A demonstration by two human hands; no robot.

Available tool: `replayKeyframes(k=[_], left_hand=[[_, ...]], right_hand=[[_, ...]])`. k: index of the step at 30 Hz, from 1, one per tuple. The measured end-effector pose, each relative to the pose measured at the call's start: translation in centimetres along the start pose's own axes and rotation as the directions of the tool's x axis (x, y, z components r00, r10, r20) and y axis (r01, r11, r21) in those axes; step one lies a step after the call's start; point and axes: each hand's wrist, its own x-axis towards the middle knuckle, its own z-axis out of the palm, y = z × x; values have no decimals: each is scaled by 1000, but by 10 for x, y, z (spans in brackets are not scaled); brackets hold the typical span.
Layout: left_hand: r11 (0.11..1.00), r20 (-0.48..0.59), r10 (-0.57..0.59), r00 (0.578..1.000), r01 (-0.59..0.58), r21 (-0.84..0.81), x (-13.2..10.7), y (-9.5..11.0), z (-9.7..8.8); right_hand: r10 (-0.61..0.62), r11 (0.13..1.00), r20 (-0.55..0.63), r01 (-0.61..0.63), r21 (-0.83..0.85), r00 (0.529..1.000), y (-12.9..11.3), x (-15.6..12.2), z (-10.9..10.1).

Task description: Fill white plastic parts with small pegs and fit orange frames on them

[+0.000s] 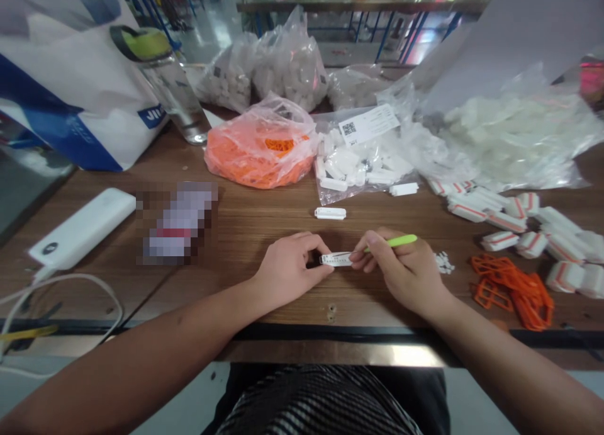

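My left hand [287, 266] is closed, pinching the left end of a small white plastic piece [336, 259] that lies on the wooden table [245, 227]. My right hand [401, 268] is closed around green tweezers [394, 242], whose tip meets the right end of that piece. Another white piece [330, 213] lies loose just beyond my hands. A small heap of tiny white bits [443, 262] sits right of my right hand.
Orange frames [514, 287] and finished white-and-orange pieces [519, 224] lie at the right. Bags of orange parts [259, 148] and white parts [363, 158] stand behind. A white power bank [82, 227] with cable, a water bottle [174, 89] and a white-blue bag [70, 76] are left.
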Motion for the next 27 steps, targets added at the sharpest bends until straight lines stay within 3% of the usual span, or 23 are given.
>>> replayKeyframes(k=[9,15,27], left_hand=[[1000,-27,-9,1000,9,-20,0,0,2],[1000,-27,-6,1000,5,-26,0,0,2],[999,-23,-22,999,21,-31,1,2,2]], right_hand=[[-102,963,49,111,-248,994,-6,-1,0],[-69,995,-34,67,-73,997,3,-4,6],[-134,988,-121,123,-98,984,-3,-9,2]])
